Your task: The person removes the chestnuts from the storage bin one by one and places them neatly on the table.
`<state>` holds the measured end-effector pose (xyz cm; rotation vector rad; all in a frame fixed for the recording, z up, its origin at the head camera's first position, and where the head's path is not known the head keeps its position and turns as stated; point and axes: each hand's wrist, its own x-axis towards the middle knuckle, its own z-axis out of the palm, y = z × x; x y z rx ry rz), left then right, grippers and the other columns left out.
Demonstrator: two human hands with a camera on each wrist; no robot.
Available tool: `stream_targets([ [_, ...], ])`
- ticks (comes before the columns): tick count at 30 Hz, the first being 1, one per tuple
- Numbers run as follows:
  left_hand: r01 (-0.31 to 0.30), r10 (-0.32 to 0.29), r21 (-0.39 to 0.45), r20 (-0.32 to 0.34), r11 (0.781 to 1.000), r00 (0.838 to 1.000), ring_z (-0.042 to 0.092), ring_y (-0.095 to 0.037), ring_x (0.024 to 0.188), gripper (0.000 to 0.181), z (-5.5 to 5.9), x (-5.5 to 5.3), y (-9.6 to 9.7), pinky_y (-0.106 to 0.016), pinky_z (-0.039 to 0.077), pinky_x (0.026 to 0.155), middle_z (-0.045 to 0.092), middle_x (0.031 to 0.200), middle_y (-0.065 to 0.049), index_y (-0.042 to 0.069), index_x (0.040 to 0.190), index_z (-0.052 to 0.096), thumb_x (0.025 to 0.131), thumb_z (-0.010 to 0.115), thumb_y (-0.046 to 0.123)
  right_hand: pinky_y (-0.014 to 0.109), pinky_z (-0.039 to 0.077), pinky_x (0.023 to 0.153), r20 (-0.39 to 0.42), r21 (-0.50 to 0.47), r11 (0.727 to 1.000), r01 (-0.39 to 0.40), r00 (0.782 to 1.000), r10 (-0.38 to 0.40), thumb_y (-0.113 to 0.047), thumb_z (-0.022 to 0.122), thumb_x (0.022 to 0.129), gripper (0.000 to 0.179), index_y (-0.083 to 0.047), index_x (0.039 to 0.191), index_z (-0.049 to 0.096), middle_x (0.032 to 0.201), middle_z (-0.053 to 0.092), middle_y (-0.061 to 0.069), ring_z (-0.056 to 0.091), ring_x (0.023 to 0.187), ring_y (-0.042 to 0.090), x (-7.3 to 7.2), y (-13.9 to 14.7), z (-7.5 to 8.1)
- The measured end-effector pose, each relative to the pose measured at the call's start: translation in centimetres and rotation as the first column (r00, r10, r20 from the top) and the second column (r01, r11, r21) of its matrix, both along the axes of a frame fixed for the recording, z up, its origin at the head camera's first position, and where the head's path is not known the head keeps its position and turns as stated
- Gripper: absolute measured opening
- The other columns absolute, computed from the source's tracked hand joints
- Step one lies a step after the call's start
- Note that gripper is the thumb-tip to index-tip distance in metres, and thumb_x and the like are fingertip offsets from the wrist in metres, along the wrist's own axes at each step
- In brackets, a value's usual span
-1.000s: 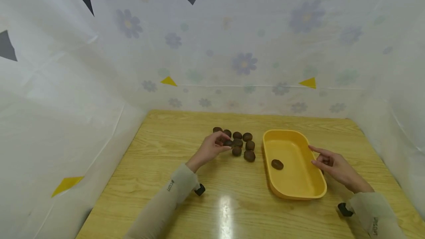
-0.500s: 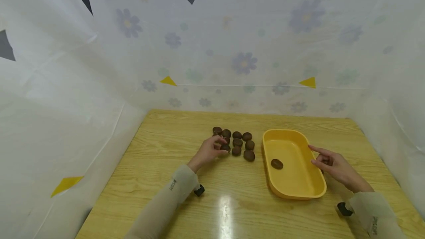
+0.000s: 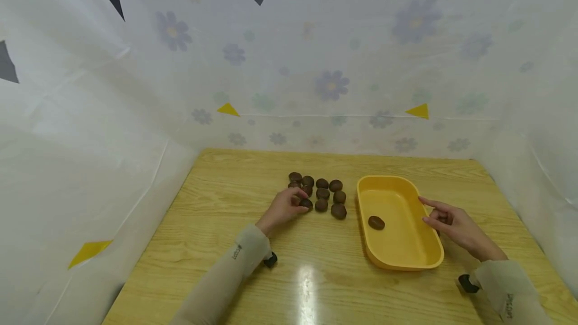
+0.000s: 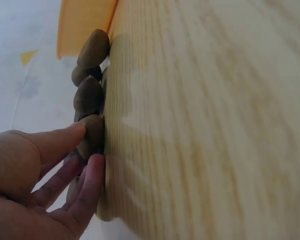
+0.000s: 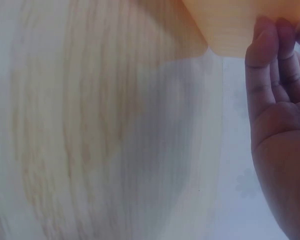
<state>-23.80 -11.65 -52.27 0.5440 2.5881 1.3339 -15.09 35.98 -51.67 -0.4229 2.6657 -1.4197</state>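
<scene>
My left hand [image 3: 282, 209] pinches a dark brown chestnut [image 3: 306, 204] at the near end of the leftmost rows, close over the table. In the left wrist view its thumb lies on the chestnut [image 4: 93, 131], with the fingers on the other side. More chestnuts [image 3: 322, 193] lie grouped in rows just behind and to the right. One chestnut [image 3: 376, 222] lies inside the yellow tray [image 3: 404, 245]. At the tray's right side, my right hand [image 3: 458, 227] rests its index finger and thumb on the rim. The right wrist view shows its fingertips against the tray's outer wall [image 5: 235, 30].
The wooden table [image 3: 253, 275] carries everything. White sheeting with flower prints and small triangles rises behind it and at both sides. The tray stands right of the chestnut rows, a narrow gap between them.
My left hand has drawn the pinched chestnut slightly left and toward the near side, uncovering chestnuts behind it. The right hand and the tray hold their places.
</scene>
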Motion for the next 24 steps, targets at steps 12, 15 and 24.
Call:
stream_targets([
  [12, 0.008, -0.007, 0.029, -0.027, 1.000, 1.000, 0.068, -0.028, 0.109, 0.028, 0.2, 0.2, -0.7, -0.039, 0.059, 0.089, 0.066, 0.128, -0.011, 0.009, 0.123, 0.068, 0.096, 0.076, 0.011, 0.037, 0.046, 0.055, -0.004, -0.009, 1.000, 0.001, 1.000, -0.001, -0.018, 0.060, 0.107, 0.059, -0.001, 0.159, 0.037, 0.089, 0.067, 0.007, 0.055, 0.066, 0.029, 0.0, 0.0, -0.1],
  [15, 0.012, -0.011, 0.027, -0.038, 1.000, 0.999, 0.068, -0.029, 0.109, 0.028, 0.4, 0.2, -0.7, -0.039, 0.060, 0.087, 0.067, 0.128, -0.011, 0.007, 0.122, 0.069, 0.096, 0.076, 0.010, 0.037, 0.046, 0.056, -0.003, -0.008, 1.000, 0.001, 1.000, -0.001, -0.018, 0.060, 0.107, 0.060, -0.001, 0.159, 0.037, 0.089, 0.067, 0.008, 0.056, 0.066, 0.028, 0.0, 0.0, -0.1],
  [24, 0.015, -0.012, 0.060, -0.051, 0.998, 0.999, 0.066, -0.028, 0.110, 0.034, 1.4, 0.4, 0.0, -0.039, 0.060, 0.088, 0.065, 0.132, -0.013, 0.007, 0.130, 0.065, 0.098, 0.073, 0.014, 0.037, 0.046, 0.056, -0.006, -0.004, 1.000, 0.001, 1.000, -0.001, -0.019, 0.061, 0.107, 0.060, -0.002, 0.160, 0.037, 0.090, 0.067, 0.007, 0.056, 0.067, 0.028, 0.0, 0.1, -0.3],
])
